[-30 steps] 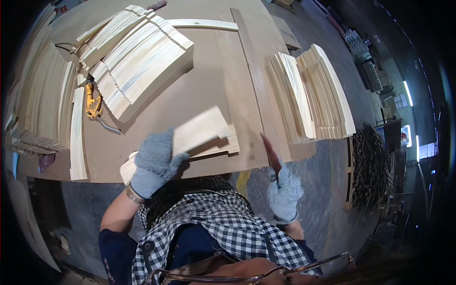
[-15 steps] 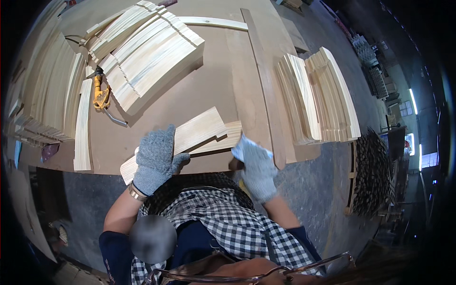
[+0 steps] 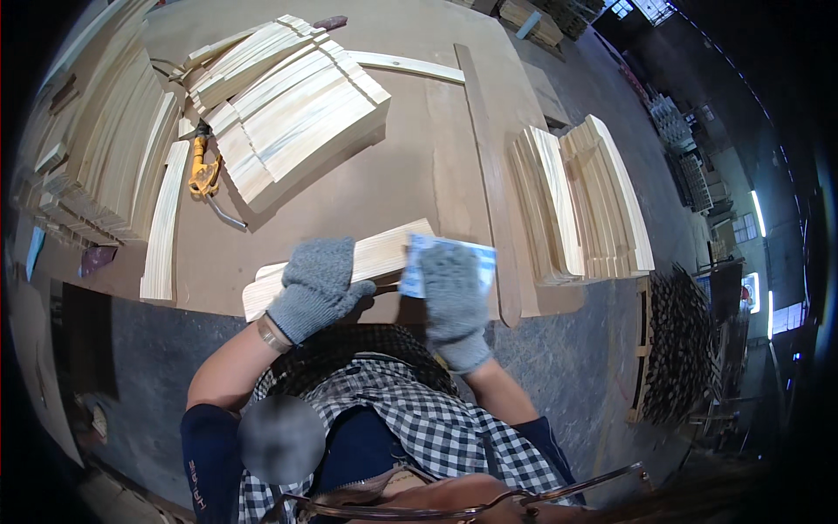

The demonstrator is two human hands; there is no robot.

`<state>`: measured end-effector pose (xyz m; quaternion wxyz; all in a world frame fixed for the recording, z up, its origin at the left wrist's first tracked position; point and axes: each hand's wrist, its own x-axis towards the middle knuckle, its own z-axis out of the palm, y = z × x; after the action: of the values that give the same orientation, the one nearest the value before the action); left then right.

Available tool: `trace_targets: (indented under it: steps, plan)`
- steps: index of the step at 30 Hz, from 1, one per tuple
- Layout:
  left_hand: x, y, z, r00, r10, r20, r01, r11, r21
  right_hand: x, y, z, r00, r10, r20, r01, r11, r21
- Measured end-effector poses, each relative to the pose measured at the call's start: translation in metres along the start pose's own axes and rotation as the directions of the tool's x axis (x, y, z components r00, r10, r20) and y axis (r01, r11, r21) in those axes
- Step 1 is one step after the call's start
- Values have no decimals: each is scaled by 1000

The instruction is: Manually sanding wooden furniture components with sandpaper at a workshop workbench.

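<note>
Near the table's front edge lies a pale wooden board (image 3: 384, 251), slanting up to the right, with a notched shape at one end in the earlier view. My left hand (image 3: 316, 284), in a grey knitted glove, grips its left part, fingers over the wood and thumb pointing right. In my right hand (image 3: 452, 293), also gloved, is a blue-and-white sheet (image 3: 482, 255) that looks like sandpaper. That hand rests at the board's right end, slightly blurred, and hides it. The sheet's underside and the fingertips of both hands are out of sight.
A yellow air blow gun (image 3: 205, 177) lies at the left beside a loose board (image 3: 164, 223). Stacked boards stand at the far left (image 3: 113, 166), back centre (image 3: 305, 105) and right (image 3: 580, 205). A long brown strip (image 3: 482, 166) runs along the table's right side.
My right hand has moved from beyond the board's right end to over it, and more of the sheet shows. The left hand keeps its hold. The whole view has shifted slightly.
</note>
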<state>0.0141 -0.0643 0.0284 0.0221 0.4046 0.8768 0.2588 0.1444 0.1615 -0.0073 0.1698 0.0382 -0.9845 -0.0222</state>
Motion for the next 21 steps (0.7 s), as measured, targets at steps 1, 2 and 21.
trace_targets:
  steps: [1, 2, 21]
  plan:
    - [2, 1, 4, 999, 36, -40, -38, 998, -43, 6, -5, 8, 993, -111, 44, 111, 994, -10]
    - [4, 1, 8, 995, 81, -64, -86, 994, -74, 12, -12, 15, 989, -62, 137, 39, 986, 162]
    - [11, 38, 55, 996, -66, 65, 57, 990, 129, 64, 24, -48, 960, 70, 270, -123, 975, 187]
